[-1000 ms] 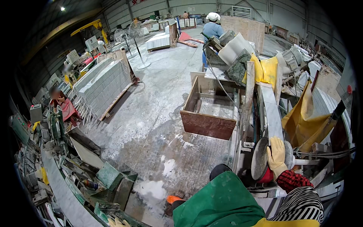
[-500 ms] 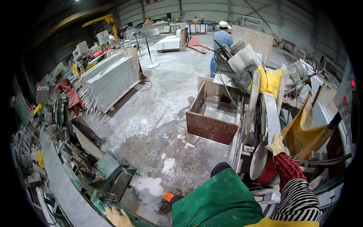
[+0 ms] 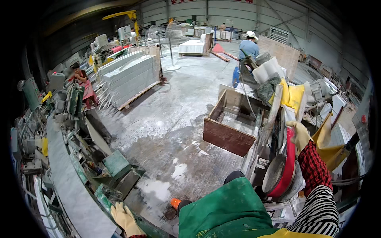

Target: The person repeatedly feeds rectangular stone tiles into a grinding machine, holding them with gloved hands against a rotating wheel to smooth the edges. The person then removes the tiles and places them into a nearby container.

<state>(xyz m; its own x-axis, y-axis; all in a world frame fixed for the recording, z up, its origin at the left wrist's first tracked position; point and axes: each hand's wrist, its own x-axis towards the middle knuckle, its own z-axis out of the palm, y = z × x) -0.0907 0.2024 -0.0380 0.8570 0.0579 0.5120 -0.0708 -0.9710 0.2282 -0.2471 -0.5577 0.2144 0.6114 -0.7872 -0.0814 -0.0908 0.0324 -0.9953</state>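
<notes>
My right hand (image 3: 300,135), in a cream glove, lies at the upper end of a red belt (image 3: 288,174) that runs round a wheel at the right. Its fingers bend over the belt just behind the near end of a pale stone strip (image 3: 290,114), which runs under a yellow cover (image 3: 292,95). Whether the fingertips touch the strip is hard to see. My left hand (image 3: 125,219), also gloved, has its fingers apart at the lower left. It is beside the near end of a long pale slab (image 3: 69,174) and a green metal edge, holding nothing.
An open wooden box (image 3: 228,137) stands on the floor ahead, left of the belt machine. Stacked pale slabs (image 3: 129,83) sit farther left. A person in blue (image 3: 249,48) is behind the machine; another in a red apron (image 3: 88,92) is at the left. Machine parts crowd both sides.
The pale strip has slid forward under the yellow cover, baring the red belt. My right hand has moved forward with it. More of my left hand shows, and the view has shifted left.
</notes>
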